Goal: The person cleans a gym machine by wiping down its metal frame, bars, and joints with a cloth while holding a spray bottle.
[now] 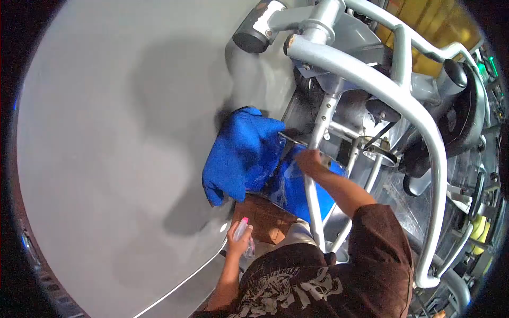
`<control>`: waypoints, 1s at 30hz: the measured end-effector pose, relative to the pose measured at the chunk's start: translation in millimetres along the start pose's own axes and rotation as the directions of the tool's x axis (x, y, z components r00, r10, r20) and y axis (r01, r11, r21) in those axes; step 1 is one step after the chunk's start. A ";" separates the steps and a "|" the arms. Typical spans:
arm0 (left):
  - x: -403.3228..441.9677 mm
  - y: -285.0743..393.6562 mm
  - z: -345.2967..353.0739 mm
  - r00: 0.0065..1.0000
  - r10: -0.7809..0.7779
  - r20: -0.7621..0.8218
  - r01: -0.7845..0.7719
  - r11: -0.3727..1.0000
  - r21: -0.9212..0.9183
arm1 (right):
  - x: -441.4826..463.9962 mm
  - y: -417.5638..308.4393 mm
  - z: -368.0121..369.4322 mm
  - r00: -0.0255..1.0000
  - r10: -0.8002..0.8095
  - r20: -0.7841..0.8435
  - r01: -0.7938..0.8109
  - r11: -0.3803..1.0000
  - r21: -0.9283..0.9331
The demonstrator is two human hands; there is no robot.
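Gray wall-like surface (116, 159), w/ soft shadows, fills L side of view. Silver tubular frame (371, 76), gym-type, takes up R side; yellow panel (429, 32) in bkgd, top R. Dark brown shirt (339, 289) has pale print, lettering unreadable; white label (266, 18) on black-ended cylinder, text too small to read. Glossy blue pad (297, 199) sits behind upright tube (321, 130) (silver, w/ holes). Matte blue cloth (238, 151), rumpled, hangs over pad's L end. R hand (309, 160) is at upright tube, in front of pad; fingers bent, can't tell if gripping tube or smth else. L hand (238, 244), low center, fingers wrapped around clear bottle (240, 229), tilted, near brown patch (257, 212); bottle has pink tip (245, 219).
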State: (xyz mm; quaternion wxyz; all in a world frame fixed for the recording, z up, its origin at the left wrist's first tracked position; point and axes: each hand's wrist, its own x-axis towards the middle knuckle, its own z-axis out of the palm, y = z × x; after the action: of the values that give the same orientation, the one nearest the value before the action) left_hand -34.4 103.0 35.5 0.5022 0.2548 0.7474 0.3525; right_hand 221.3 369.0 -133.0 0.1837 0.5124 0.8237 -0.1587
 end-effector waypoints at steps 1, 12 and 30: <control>-1.7 0.6 2.1 1.000 0.020 0.024 -0.020 1.000 0.003 | 18.3 14.4 -12.5 0.996 0.091 -0.019 -0.091 0.996 0.008; -1.0 11.9 21.3 0.973 0.134 0.190 -0.160 0.979 0.129 | 58.2 -69.5 46.2 0.989 0.148 0.002 -0.142 0.951 -0.273; 7.7 5.7 9.9 0.961 0.173 0.215 -0.180 0.984 0.012 | -28.9 44.2 -11.4 0.972 0.233 0.029 -0.220 0.862 0.456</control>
State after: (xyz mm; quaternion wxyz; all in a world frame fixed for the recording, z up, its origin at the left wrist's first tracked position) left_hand -27.9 114.9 33.1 0.5420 0.3645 0.6690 0.3548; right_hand 271.4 370.2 -112.7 0.0646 0.6364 0.6999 -0.3177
